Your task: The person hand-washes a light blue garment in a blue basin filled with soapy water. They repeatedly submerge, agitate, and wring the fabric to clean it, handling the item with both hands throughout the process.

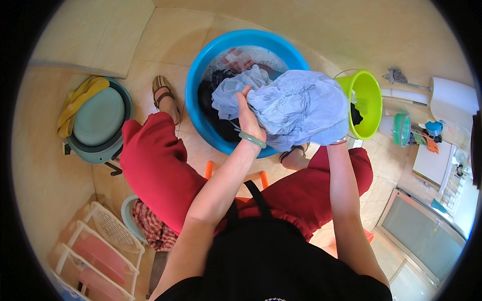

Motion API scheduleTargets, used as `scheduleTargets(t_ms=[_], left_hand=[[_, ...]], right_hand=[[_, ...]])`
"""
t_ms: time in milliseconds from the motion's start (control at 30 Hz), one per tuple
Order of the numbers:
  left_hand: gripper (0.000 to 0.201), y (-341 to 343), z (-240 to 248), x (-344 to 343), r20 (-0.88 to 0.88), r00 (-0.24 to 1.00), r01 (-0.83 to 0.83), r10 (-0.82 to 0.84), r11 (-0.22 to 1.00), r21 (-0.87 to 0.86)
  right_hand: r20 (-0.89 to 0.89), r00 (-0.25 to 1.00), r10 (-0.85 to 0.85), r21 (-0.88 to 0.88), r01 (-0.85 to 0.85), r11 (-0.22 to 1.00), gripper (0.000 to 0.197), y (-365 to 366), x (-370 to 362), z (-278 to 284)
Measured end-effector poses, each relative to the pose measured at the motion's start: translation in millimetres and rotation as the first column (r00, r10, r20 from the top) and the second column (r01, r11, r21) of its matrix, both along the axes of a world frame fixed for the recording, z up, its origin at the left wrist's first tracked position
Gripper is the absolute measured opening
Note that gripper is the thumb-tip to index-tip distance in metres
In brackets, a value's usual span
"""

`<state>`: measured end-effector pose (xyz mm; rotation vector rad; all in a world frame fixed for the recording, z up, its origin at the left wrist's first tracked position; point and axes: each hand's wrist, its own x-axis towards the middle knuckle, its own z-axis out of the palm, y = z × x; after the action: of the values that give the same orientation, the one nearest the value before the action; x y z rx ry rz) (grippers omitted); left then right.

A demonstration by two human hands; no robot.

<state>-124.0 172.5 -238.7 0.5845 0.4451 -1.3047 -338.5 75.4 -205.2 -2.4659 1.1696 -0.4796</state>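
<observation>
— Beige tiled floor (192, 143) and walls, bent by the lens, edges lost in darkness. What do we enter first?

— One light-blue cloth (306, 103), wrinkled and bunched, held up over the right side of a blue basin (193, 85). Whether the greyer folds (238, 86) beside it are the same piece, we cannot tell.

— And the hands?

— Left hand (248, 115), with green bangle (252, 140): visible fingers straight, close together, against the cloth. Folds cover the rest, so we cannot tell whether it pinches. Right hand: hidden by the cloth; only the wrist (337, 145) shows, so spread or closed, we cannot say.

— Basin contents?

— Suds (271, 54), a red-checked cloth (237, 59) partly under them, dark fabric (207, 108) of unclear kind.

— Further out?

— One lime bucket (371, 100), left edge overlapped by the cloth; contact uncertain. We note a black item (356, 115) inside, unidentified. Lower left, one white rack (115, 226), its contents hard to make out.
</observation>
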Motion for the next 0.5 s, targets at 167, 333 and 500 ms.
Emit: scheduleTargets(t_ms=[167,333,500], left_hand=[[0.048,-2.1,4.7,1.1,0.240,0.971,-0.018,-0.005,0.995,0.095],[0.049,3.9,16.2,6.4,0.313,0.948,0.053,-0.063,0.998,0.041],[0.049,21.6,-2.2,-4.8,0.572,0.807,0.037,-0.149,0.979,0.202]], right_hand=[[0.210,0.939,-0.273,0.253,0.217,0.943,0.045,38.4,16.5,58.1],[0.105,0.530,-0.842,0.981,0.086,0.176,0.045,73.5,43.7,3.7],[0.403,0.466,-0.788,0.915,-0.201,0.350,0.044,18.7,24.0,-27.5]])
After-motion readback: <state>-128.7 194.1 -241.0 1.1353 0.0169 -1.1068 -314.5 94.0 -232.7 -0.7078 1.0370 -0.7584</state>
